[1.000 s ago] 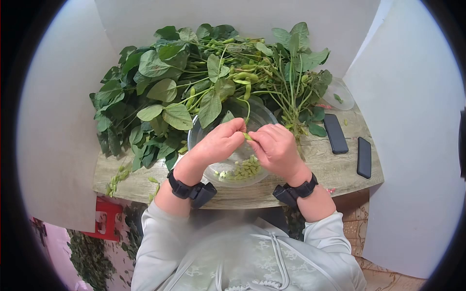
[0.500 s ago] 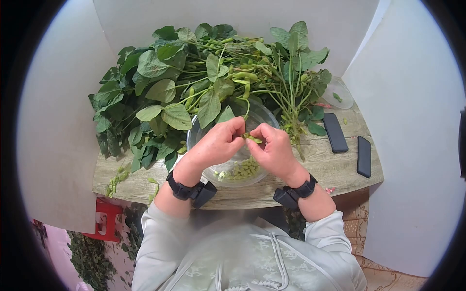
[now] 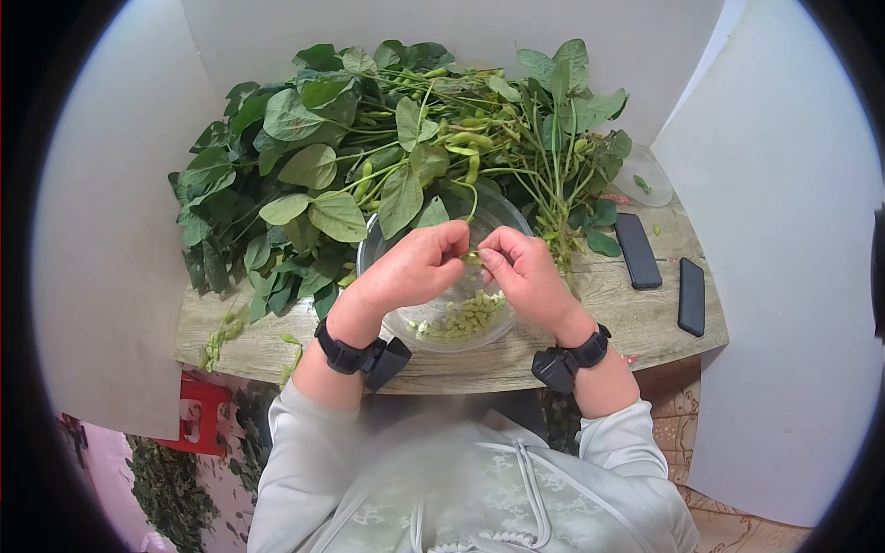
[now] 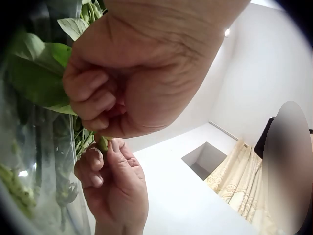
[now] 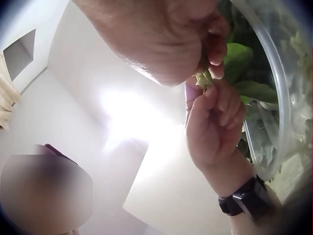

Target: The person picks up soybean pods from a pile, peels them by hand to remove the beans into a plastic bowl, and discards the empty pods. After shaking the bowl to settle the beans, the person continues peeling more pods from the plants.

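Over a clear plastic bowl (image 3: pixel 398 334), both hands meet at a small green soybean pod (image 3: pixel 473 258). My left hand (image 3: pixel 419 265) pinches one end between thumb and curled fingers. From the other side, the thumb and fingertips of my right hand (image 3: pixel 524 276) grip the pod. The right wrist view shows the pod (image 5: pixel 204 80) split or ragged between the two hands; fingers hide much of it. Shelled green beans (image 3: pixel 466 316) lie in the bottom of the bowl, below the hands.
A large heap of soybean plants (image 3: pixel 313 166) with leaves and pods fills the back of the wooden table (image 3: pixel 590 318) and overhangs the bowl. Two black phones (image 3: pixel 638 251) lie at right, near a clear lid (image 3: pixel 643 178). Loose pods (image 3: pixel 221 339) lie at front left.
My right hand has turned at the wrist and shifted slightly right. The pod, which stuck out past the right fingers half a second ago, now shows only between the fingertips. The left hand stays nearly still.
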{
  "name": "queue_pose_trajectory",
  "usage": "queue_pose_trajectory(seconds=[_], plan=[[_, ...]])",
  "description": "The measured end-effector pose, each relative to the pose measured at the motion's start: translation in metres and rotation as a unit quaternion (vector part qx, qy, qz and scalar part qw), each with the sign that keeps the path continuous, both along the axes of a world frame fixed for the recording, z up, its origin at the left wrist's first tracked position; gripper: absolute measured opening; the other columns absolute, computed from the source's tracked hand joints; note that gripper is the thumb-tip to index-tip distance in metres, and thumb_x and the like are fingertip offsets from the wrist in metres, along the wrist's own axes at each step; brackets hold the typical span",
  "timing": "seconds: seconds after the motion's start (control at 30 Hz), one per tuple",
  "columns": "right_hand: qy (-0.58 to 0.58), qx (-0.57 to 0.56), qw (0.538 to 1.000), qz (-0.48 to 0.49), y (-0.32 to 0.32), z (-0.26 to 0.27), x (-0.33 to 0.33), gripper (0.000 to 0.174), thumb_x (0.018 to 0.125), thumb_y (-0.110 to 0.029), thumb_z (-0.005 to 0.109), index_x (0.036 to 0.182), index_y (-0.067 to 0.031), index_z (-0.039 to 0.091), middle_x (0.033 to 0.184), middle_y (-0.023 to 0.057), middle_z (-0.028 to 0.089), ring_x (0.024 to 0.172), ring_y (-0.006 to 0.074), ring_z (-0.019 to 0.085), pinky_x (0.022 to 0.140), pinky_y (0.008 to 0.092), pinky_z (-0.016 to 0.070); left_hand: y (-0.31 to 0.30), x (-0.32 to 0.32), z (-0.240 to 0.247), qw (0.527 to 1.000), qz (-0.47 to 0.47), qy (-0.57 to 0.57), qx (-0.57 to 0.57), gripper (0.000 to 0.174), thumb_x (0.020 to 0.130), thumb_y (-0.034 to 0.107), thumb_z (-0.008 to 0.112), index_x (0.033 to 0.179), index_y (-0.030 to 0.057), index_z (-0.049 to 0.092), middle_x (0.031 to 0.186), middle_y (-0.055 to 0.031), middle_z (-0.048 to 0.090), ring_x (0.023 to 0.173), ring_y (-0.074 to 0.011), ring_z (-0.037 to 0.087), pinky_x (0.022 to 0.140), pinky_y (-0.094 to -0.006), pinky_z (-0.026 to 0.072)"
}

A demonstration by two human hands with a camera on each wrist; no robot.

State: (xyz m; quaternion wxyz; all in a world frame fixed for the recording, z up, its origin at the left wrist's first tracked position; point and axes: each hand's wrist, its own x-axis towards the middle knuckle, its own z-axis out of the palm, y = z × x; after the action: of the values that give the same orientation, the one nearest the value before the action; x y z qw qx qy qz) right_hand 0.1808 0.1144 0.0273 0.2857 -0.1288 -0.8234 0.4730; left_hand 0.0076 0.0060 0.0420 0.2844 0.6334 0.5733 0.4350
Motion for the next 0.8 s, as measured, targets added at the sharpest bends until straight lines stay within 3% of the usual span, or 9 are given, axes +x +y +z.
queue_pose_trajectory(seconds=[0.07, 0.17, 0.4, 0.5, 0.57, 0.6, 0.7, 0.77, 0.8], plan=[[-0.022, -0.048, 0.998, 0.016, -0.0004, 0.0027, 0.0, 0.013, 0.1, -0.009, 0.054, 0.095, 0.0016, 0.06, 0.075, 0.0029, 0.065, 0.064, 0.0073, 0.059, 0.06, 0.0232, 0.0487, 0.0014, -0.0019, -0.0045, 1.0, -0.008, -0.017, -0.003, 0.007, 0.084, 0.0, 0.056, 0.084, 0.0006, 0.049, 0.068, 0.0006, 0.045, 0.064, -0.0069, 0.041, 0.054, -0.0263, 0.036], [-0.019, -0.109, 0.994, 0.016, -0.0018, 0.003, -0.0002, 0.01, 0.097, -0.004, 0.054, 0.095, 0.0034, 0.061, 0.074, 0.0078, 0.067, 0.062, 0.0107, 0.063, 0.057, 0.0254, 0.0495, -0.0002, -0.0013, -0.001, 1.0, -0.004, -0.002, -0.003, 0.007, 0.084, -0.001, 0.056, 0.085, 0.0003, 0.049, 0.068, 0.001, 0.046, 0.064, -0.0065, 0.042, 0.055, -0.026, 0.037], [-0.025, -0.129, 0.99, 0.046, 0.0035, 0.0032, 0.002, 0.01, 0.097, -0.002, 0.053, 0.097, 0.0048, 0.061, 0.076, 0.0075, 0.068, 0.065, 0.0108, 0.064, 0.059, 0.0248, 0.052, -0.0012, -0.0019, 0.0017, 0.999, -0.031, 0.009, -0.001, 0.007, 0.084, -0.002, 0.056, 0.084, 0.0003, 0.05, 0.068, 0.0007, 0.046, 0.065, -0.007, 0.042, 0.056, -0.0261, 0.0378], [-0.013, -0.193, 0.978, 0.073, 0.0056, 0.0002, 0.0022, 0.011, 0.097, -0.001, 0.053, 0.098, 0.0055, 0.062, 0.08, 0.0082, 0.068, 0.067, 0.0113, 0.065, 0.06, 0.025, 0.0535, -0.0009, -0.0029, 0.0012, 0.999, -0.029, 0.033, -0.009, 0.007, 0.084, -0.002, 0.056, 0.085, 0.0004, 0.05, 0.069, 0.0005, 0.047, 0.065, -0.0071, 0.041, 0.056, -0.0259, 0.0379], [-0.003, -0.21, 0.975, 0.078, 0.006, -0.0004, 0.0023, 0.012, 0.098, -0.001, 0.052, 0.1, 0.0057, 0.062, 0.083, 0.0079, 0.068, 0.07, 0.0112, 0.066, 0.062, 0.0251, 0.0546, -0.0002, -0.0036, -0.0006, 0.999, -0.02, 0.034, -0.006, 0.007, 0.082, 0.002, 0.056, 0.089, -0.001, 0.054, 0.067, -0.0081, 0.051, 0.063, -0.0151, 0.048, 0.059, -0.0314, 0.0428], [-0.003, -0.21, 0.975, 0.078, 0.0056, -0.0002, 0.0024, 0.012, 0.098, -0.001, 0.052, 0.1, 0.0057, 0.062, 0.083, 0.0079, 0.068, 0.07, 0.0112, 0.066, 0.062, 0.0251, 0.0546, 0.0, -0.0032, -0.0009, 0.999, -0.02, 0.034, -0.006, 0.007, 0.082, 0.002, 0.056, 0.089, -0.001, 0.054, 0.067, -0.0081, 0.051, 0.063, -0.0151, 0.048, 0.059, -0.0314, 0.0428], [-0.015, -0.122, 0.991, 0.046, 0.0045, 0.0018, 0.0029, 0.013, 0.095, 0.0, 0.054, 0.104, 0.0045, 0.063, 0.082, 0.0091, 0.069, 0.07, 0.0117, 0.067, 0.061, 0.0268, 0.0544, 0.0, -0.0025, -0.0002, 1.0, -0.001, 0.009, -0.012, 0.01, 0.086, 0.005, 0.06, 0.092, -0.0017, 0.056, 0.068, -0.0072, 0.055, 0.064, -0.0139, 0.051, 0.059, -0.0299, 0.044], [-0.02, 0.044, 0.999, -0.004, 0.004, 0.0032, 0.0033, 0.015, 0.091, 0.0, 0.059, 0.106, 0.0022, 0.063, 0.084, 0.0131, 0.07, 0.069, 0.0189, 0.069, 0.062, 0.0319, 0.0546, -0.0012, -0.004, 0.0027, 0.998, -0.01, -0.023, -0.055, 0.015, 0.091, 0.007, 0.067, 0.097, -0.0017, 0.057, 0.077, 0.0007, 0.058, 0.072, -0.005, 0.052, 0.062, -0.0231, 0.0443], [-0.02, 0.044, 0.999, -0.004, 0.0032, 0.0024, 0.0029, 0.015, 0.091, 0.0, 0.059, 0.106, 0.0022, 0.063, 0.084, 0.0131, 0.07, 0.069, 0.0189, 0.069, 0.062, 0.0319, 0.0546, -0.0011, -0.0035, 0.0016, 0.998, -0.011, -0.023, -0.056, 0.015, 0.091, 0.007, 0.067, 0.097, -0.0017, 0.057, 0.077, 0.0007, 0.058, 0.072, -0.005, 0.052, 0.062, -0.0231, 0.0443]])
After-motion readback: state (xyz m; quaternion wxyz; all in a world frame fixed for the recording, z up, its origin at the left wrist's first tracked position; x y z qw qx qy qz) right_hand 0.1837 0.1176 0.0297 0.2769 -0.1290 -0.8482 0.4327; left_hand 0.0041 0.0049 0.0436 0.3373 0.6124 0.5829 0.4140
